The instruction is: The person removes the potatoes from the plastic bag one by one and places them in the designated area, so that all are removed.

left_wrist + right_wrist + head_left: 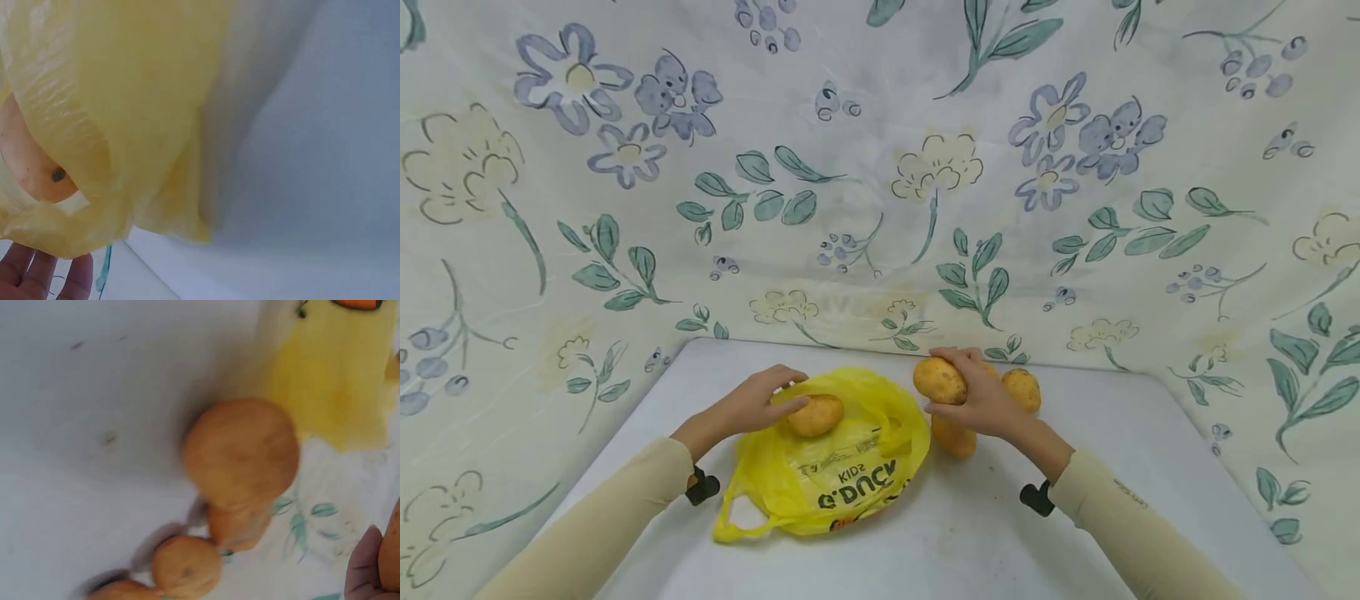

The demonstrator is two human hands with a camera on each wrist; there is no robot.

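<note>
A yellow plastic bag (850, 454) with black lettering lies on the table, its mouth spread open. One potato (820, 417) rests in the mouth, partly covered by bag film in the left wrist view. At the bag's far left rim, my left hand (758, 400) grips the edge, fingers outside and thumb beside that potato. My right hand (988, 402) holds another potato (938, 381) just right of the bag, raised over the loose ones. Beneath and behind it sit several more potatoes, among them a near one (953, 438) and a far right one (1022, 390).
The white table (1075, 517) meets a floral cloth backdrop (880, 208) along its far edge. A large potato (242, 452) stands closest in the right wrist view, with others in a line beyond it. Small dark specks dot the tabletop.
</note>
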